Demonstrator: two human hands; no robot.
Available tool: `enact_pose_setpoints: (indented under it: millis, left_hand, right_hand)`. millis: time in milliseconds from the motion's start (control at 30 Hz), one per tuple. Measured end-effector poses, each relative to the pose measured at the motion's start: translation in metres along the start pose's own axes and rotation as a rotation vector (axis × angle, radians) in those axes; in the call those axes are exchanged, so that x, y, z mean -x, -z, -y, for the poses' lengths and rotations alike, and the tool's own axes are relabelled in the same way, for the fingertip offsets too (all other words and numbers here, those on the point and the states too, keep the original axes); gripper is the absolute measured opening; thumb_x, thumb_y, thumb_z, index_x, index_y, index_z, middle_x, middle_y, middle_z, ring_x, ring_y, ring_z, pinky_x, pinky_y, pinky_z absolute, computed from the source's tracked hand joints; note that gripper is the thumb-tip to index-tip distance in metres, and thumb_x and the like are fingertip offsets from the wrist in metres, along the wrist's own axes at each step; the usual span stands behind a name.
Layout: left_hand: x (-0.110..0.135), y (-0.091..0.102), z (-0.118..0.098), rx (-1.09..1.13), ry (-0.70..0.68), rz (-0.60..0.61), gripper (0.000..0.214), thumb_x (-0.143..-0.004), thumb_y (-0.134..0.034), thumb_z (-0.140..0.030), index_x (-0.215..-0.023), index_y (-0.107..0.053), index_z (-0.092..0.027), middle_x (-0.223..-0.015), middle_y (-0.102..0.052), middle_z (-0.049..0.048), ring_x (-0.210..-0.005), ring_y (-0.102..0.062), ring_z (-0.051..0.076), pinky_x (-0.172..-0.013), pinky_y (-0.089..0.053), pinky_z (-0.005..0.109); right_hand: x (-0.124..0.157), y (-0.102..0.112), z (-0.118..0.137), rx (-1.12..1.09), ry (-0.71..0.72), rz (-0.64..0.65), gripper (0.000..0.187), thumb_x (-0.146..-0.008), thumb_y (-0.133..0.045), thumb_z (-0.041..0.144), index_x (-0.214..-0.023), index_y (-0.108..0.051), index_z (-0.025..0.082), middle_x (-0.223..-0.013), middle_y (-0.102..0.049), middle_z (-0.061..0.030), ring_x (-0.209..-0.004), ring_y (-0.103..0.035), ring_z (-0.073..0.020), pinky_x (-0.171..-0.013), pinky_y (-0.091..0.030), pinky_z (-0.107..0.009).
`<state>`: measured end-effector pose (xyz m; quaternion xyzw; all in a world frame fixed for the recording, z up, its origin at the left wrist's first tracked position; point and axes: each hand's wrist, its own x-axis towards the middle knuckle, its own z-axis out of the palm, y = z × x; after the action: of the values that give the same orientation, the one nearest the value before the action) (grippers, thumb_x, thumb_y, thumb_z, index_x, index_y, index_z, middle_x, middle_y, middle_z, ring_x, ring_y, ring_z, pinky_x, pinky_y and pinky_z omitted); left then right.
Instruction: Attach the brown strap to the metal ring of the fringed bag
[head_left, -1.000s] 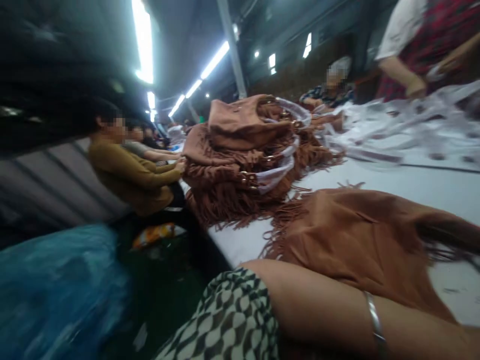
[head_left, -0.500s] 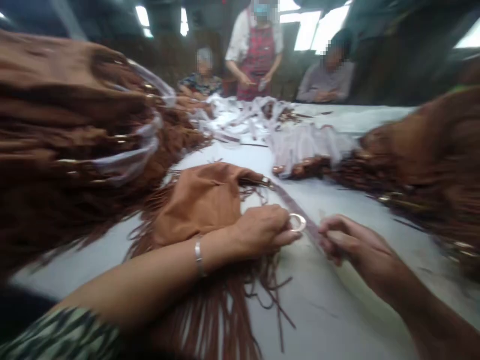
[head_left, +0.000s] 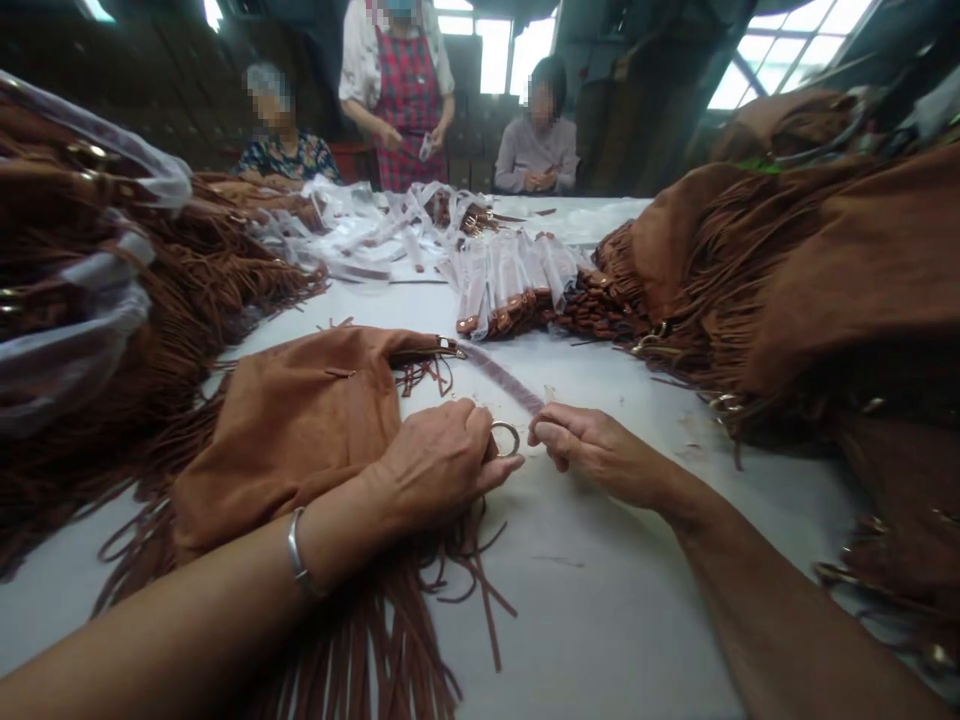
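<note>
A brown suede fringed bag lies flat on the white table in front of me. My left hand rests on the bag's right edge and pinches a metal ring between thumb and fingers. My right hand is just right of the ring, fingers closed on the end of the bag's thin brown strap, which runs back to the bag's top corner. A silver bangle circles my left wrist.
Tall piles of fringed brown bags stand at the left and right. Plastic-wrapped straps lie mid-table. Across the table are two seated people and one standing in a red checked apron.
My view swung from the left side of the room back to the table. Both hands came onto the bag and drew closer together at the ring and strap.
</note>
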<state>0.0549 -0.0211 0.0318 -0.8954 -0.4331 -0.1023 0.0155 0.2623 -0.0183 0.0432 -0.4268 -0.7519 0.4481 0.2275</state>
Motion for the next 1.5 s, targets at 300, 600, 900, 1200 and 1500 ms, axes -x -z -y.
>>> enact_pose_setpoints:
  millis: [300, 600, 900, 1200, 1500]
  left_hand:
    - [0.002, 0.001, -0.001, 0.007, -0.062, -0.013, 0.032, -0.085, -0.036, -0.044, -0.079, -0.050, -0.015, -0.076, -0.053, 0.0058, -0.069, -0.053, 0.020, -0.062, -0.044, 0.032]
    - [0.000, 0.000, -0.005, -0.024, -0.084, 0.081, 0.030, -0.085, -0.038, -0.042, -0.081, -0.049, -0.014, -0.074, -0.054, 0.0064, -0.068, -0.054, 0.022, -0.061, -0.045, 0.033]
    - [0.000, 0.002, -0.001, -0.016, -0.080, 0.057, 0.027, -0.085, -0.040, -0.039, -0.083, -0.048, -0.014, -0.075, -0.054, 0.0063, -0.070, -0.054, 0.020, -0.062, -0.046, 0.031]
    - [-0.001, -0.002, 0.002, -0.036, -0.137, 0.092, 0.032, -0.085, -0.037, -0.043, -0.085, -0.049, -0.014, -0.077, -0.053, 0.0060, -0.069, -0.055, 0.022, -0.061, -0.047, 0.035]
    - [-0.003, -0.001, -0.001, -0.060, -0.116, 0.083, 0.034, -0.085, -0.034, -0.043, -0.085, -0.050, -0.013, -0.075, -0.054, 0.0065, -0.068, -0.056, 0.023, -0.059, -0.047, 0.035]
  right_hand:
    - [0.006, -0.001, 0.000, -0.335, -0.065, 0.118, 0.027, -0.081, -0.057, 0.038, -0.084, -0.049, 0.013, -0.069, -0.053, -0.0010, -0.053, -0.044, -0.0074, -0.042, -0.033, -0.017]
    - [0.004, -0.007, -0.002, -0.539, -0.103, 0.166, 0.031, -0.074, -0.068, 0.031, -0.080, -0.042, 0.016, -0.062, -0.053, 0.0038, -0.046, -0.043, -0.0037, -0.039, -0.030, -0.012]
    - [0.006, -0.009, 0.004, -0.369, -0.029, 0.007, 0.021, -0.076, -0.066, 0.027, -0.077, -0.049, 0.015, -0.059, -0.053, 0.0027, -0.049, -0.046, -0.0063, -0.042, -0.034, -0.016]
    - [0.013, -0.015, 0.012, -0.071, 0.158, -0.115, 0.008, -0.082, -0.057, 0.021, -0.077, -0.052, 0.016, -0.071, -0.056, -0.0020, -0.067, -0.057, -0.0138, -0.062, -0.046, -0.024]
    - [0.013, -0.024, 0.011, 0.283, 0.240, -0.197, 0.012, -0.082, -0.053, 0.017, -0.094, -0.049, 0.019, -0.067, -0.054, 0.0013, -0.056, -0.051, -0.0103, -0.054, -0.041, -0.022]
